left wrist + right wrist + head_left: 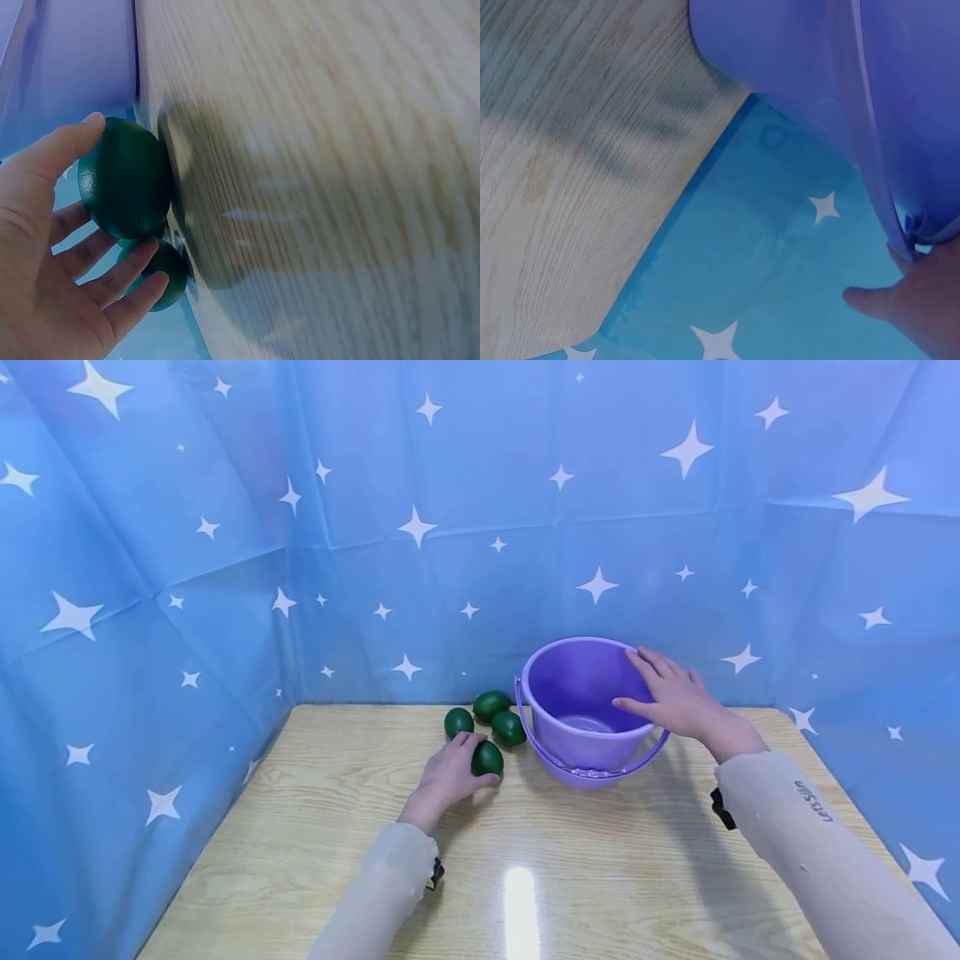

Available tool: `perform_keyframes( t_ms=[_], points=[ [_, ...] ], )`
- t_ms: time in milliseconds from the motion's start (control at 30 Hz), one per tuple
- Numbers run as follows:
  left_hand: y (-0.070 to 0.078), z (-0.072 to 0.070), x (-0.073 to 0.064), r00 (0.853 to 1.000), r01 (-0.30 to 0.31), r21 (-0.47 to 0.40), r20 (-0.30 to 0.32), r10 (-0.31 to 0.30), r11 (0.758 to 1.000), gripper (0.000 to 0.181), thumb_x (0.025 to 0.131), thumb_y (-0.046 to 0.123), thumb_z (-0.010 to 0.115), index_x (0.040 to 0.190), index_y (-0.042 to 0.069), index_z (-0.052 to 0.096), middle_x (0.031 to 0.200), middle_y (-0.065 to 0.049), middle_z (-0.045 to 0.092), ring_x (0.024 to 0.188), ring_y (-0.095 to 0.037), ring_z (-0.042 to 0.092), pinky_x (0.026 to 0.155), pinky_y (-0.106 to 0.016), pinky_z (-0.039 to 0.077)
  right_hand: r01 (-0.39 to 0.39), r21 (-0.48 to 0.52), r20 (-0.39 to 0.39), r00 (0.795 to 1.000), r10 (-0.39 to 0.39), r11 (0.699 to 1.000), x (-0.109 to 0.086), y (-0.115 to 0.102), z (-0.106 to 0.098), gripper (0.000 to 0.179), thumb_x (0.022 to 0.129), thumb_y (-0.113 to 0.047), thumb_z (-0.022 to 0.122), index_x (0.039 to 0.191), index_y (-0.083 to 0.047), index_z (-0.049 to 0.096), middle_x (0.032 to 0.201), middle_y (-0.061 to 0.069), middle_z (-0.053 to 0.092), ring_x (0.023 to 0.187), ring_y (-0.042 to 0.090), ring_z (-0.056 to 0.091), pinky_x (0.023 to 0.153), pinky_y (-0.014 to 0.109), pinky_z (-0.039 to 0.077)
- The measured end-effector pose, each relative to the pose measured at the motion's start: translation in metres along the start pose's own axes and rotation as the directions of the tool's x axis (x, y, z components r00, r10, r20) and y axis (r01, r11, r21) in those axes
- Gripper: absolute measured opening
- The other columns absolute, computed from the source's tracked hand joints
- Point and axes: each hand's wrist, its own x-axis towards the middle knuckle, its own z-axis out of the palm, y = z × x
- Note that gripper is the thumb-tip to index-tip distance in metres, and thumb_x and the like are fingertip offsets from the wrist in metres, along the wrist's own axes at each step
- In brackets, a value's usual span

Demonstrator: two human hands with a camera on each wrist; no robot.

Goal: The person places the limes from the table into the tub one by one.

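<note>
My left hand (450, 774) grips a dark green avocado-shaped fruit (487, 760), with the thumb and fingers on opposite sides of it. In the left wrist view, the thumb reaches the top of this fruit (126, 178) and the other fingers spread behind it, with another fruit (161, 277) beyond their tips. A purple bucket (592, 747) stands upright to the right, its handle hanging down in front. My right hand (675, 697) rests on the bucket's right rim with fingers extended. The right wrist view catches only part of that hand (922, 300), by the handle's joint.
Three similar green fruits lie together left of the bucket: one at the back (492, 705), one close to the bucket (508, 728), one at the left (459, 722). The wooden table (315, 827) ends at a blue star-patterned cloth (480, 568).
</note>
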Motion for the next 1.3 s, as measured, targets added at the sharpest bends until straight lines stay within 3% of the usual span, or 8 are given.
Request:
perform_keyframes(
  t_ms=[1300],
  points=[
    [0.0014,0.0071,0.0020,1.000,-0.004,-0.008,-0.019,0.004,1.000,0.076,0.085,0.048,0.076,0.148,0.019,0.045,0.147,-0.008,0.049,0.129,-0.034,0.055,0.100,-0.052,0.052,0.002,0.031,-0.006,1.000,-0.002,1.000,-0.0006,-0.0018,0.0009,0.091,0.097,-0.058,0.051,0.161,-0.010,0.008,0.166,0.024,0.006,0.150,0.052,0.007,0.113,0.079,0.006]
  ],
)
